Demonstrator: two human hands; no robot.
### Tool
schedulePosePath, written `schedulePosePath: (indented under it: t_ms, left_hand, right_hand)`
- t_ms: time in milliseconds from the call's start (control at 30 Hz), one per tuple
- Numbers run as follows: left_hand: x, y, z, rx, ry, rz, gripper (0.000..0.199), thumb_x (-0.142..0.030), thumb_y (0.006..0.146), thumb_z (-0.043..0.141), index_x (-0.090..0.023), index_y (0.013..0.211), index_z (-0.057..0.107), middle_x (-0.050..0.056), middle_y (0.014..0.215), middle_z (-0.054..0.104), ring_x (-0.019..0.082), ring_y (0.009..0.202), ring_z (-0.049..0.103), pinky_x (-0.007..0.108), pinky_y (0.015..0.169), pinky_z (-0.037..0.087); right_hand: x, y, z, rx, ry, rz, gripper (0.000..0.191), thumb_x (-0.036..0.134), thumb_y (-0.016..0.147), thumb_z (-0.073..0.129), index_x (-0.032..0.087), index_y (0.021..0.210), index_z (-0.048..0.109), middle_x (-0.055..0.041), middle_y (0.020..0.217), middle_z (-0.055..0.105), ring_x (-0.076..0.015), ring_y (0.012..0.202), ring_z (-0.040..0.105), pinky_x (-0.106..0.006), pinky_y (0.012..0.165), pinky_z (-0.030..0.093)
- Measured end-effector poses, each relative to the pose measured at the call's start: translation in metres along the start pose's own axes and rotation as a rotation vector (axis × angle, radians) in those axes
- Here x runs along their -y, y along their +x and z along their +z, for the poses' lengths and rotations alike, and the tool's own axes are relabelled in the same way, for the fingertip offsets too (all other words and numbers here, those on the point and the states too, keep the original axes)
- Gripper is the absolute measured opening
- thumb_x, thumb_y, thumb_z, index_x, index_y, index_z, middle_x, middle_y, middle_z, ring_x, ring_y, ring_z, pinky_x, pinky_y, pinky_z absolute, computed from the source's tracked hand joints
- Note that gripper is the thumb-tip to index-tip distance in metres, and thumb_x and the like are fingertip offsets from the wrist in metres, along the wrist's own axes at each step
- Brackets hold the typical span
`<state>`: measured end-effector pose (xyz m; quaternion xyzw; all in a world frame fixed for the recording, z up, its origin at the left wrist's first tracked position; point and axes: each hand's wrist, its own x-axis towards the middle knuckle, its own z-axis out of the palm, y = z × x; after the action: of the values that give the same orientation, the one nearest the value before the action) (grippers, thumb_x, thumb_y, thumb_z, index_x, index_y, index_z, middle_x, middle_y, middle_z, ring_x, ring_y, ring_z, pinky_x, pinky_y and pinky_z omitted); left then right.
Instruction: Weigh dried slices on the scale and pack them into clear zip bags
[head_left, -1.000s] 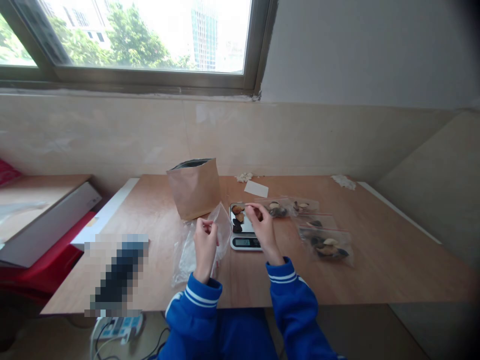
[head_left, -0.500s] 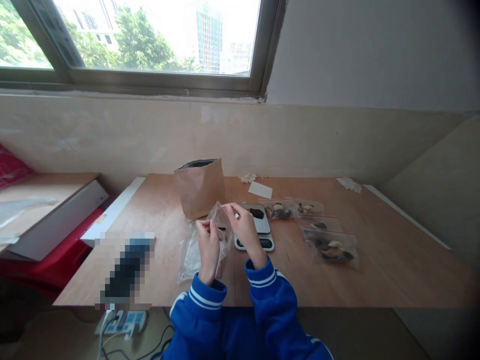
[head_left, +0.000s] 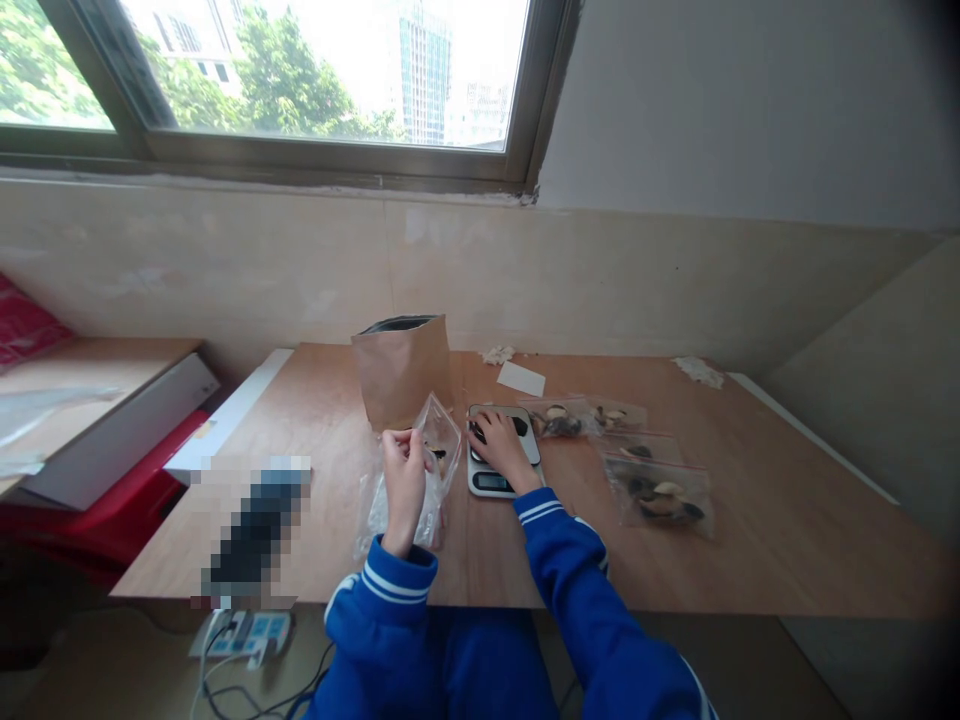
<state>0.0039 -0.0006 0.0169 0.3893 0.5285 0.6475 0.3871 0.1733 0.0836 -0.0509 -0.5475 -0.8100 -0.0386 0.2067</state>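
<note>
My left hand (head_left: 403, 472) pinches the rim of a clear plastic zip bag (head_left: 444, 425), whose mouth gapes toward the right. Some small dark and pale pieces show inside the bag. My right hand (head_left: 498, 446) is over the white kitchen scale (head_left: 475, 468), fingers apart and curved down at a dark piece on the left of its pan. Another dark flat piece (head_left: 519, 425) lies on the pan, right of my fingers. The scale's display (head_left: 491, 482) is in view, but I cannot read it.
A brown paper pouch (head_left: 401, 370) stands open behind the bag. Several filled zip bags (head_left: 664, 495) lie right of the scale. A white card (head_left: 521, 379) is behind it. A blurred-out dark object (head_left: 259, 530) lies left, above a power strip (head_left: 247, 634).
My right hand has let go of the bag's rim and moved right and down onto the scale. The left hand keeps its pinch, a little further left, and the bag's mouth is wider.
</note>
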Motion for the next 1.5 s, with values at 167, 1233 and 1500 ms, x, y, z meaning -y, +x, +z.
schedulePosePath:
  t_ms: [167,1233,1500]
  left_hand:
    - [0.000,-0.001,0.002,0.000,-0.005,-0.015,0.020,-0.035,0.087,0.053,-0.021,0.083,0.040,-0.009,0.050,0.048,0.010,0.044,0.049,0.021,0.048,0.039]
    - [0.015,-0.006,0.016,-0.205,-0.465,-0.309,0.032,-0.034,0.071,0.071,-0.019,0.083,0.045,-0.010,0.055,0.044,0.005,0.045,0.042,0.016,0.047,0.032]
    - [0.007,-0.006,0.016,-0.220,-0.509,-0.254,0.040,-0.035,0.063,0.077,-0.018,0.083,0.046,-0.010,0.055,0.044,0.004,0.046,0.041,0.017,0.047,0.033]
  right_hand:
    - [-0.002,0.001,0.001,-0.087,-0.021,0.054,0.026,0.028,0.096,0.043,0.019,0.091,0.067,-0.0101,0.093,0.065,-0.0233,0.090,0.058,-0.032,0.079,0.042]
    - [0.035,0.000,-0.034,-0.475,0.503,0.397,0.031,0.029,0.097,0.033,0.018,0.101,0.062,-0.0125,0.105,0.062,-0.0235,0.104,0.055,-0.039,0.094,0.042]
    - [-0.018,-0.012,-0.004,-0.085,0.047,0.352,0.024,0.017,0.089,0.049,0.017,0.105,0.066,-0.0128,0.105,0.063,-0.0278,0.102,0.051,-0.039,0.089,0.035]
